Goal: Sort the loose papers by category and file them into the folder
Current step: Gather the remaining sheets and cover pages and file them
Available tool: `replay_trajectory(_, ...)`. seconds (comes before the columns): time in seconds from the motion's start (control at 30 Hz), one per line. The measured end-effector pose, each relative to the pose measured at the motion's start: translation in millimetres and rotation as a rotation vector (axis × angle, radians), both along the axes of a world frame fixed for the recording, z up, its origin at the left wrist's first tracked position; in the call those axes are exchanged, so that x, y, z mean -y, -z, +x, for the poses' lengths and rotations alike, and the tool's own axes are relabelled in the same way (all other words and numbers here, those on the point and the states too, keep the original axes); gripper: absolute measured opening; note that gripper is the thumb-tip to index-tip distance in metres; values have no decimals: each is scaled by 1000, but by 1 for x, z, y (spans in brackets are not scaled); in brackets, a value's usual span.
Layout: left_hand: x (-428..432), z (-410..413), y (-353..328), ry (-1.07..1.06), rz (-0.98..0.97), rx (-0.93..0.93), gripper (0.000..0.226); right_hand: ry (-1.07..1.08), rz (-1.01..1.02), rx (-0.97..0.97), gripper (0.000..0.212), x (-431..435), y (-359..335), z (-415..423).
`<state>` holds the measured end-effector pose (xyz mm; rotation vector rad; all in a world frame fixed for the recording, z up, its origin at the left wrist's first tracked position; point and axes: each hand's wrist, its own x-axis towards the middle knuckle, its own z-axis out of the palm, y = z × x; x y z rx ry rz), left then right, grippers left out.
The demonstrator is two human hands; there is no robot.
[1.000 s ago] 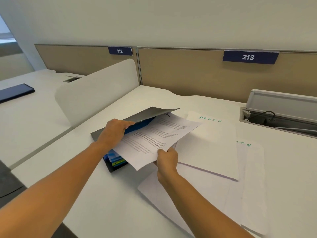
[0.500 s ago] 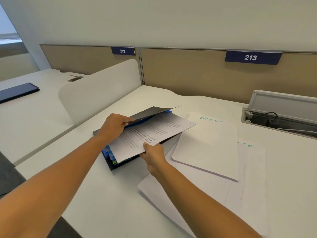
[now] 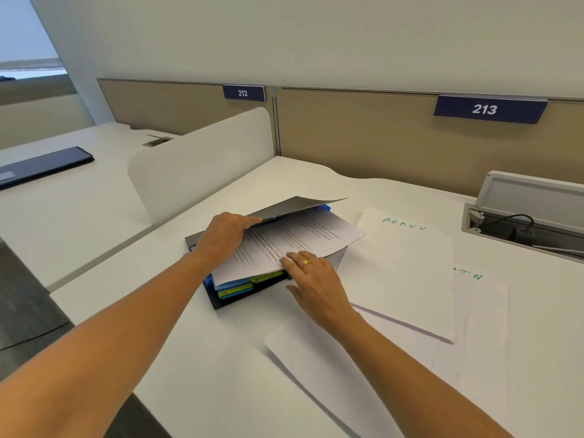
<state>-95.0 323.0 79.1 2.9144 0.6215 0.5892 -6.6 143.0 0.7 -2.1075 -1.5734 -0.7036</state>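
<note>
A dark expanding folder [image 3: 240, 300] with blue and green tabbed dividers lies on the white desk [image 3: 196, 368]. Its grey cover flap [image 3: 294, 205] is lifted by my left hand [image 3: 222, 237], whose fingers curl under the flap's edge. A printed sheet [image 3: 297, 240] lies half inside the folder under the flap. My right hand [image 3: 316, 279] presses flat on the sheet's near edge, fingers straight, a gold ring on one finger. To the right lie loose white papers, the top one marked ADMIN [image 3: 404, 263].
More white sheets [image 3: 316, 358] spread under my right forearm and toward the right. An open cable box [image 3: 521, 222] sits at the far right. A white divider panel [image 3: 202, 159] stands left of the folder; a dark flat device [image 3: 44, 164] lies on the neighbouring desk.
The printed sheet has slid left and further into the folder. My right hand went from pinching its near corner to pressing flat on it. My left hand keeps the flap lifted.
</note>
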Motion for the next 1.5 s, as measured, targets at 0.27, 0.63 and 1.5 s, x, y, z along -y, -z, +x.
replay_trajectory(0.27,6,-6,11,36,58,21,44,-119,-325,-97,32,-32,-14,6)
replay_trajectory(0.63,3,-11,34,140,147,124,56,-146,-465,-19,29,-70,-12,16)
replay_trajectory(1.5,26,-9,63,41,73,126,46,74,-61,-644,35,-54,5,13)
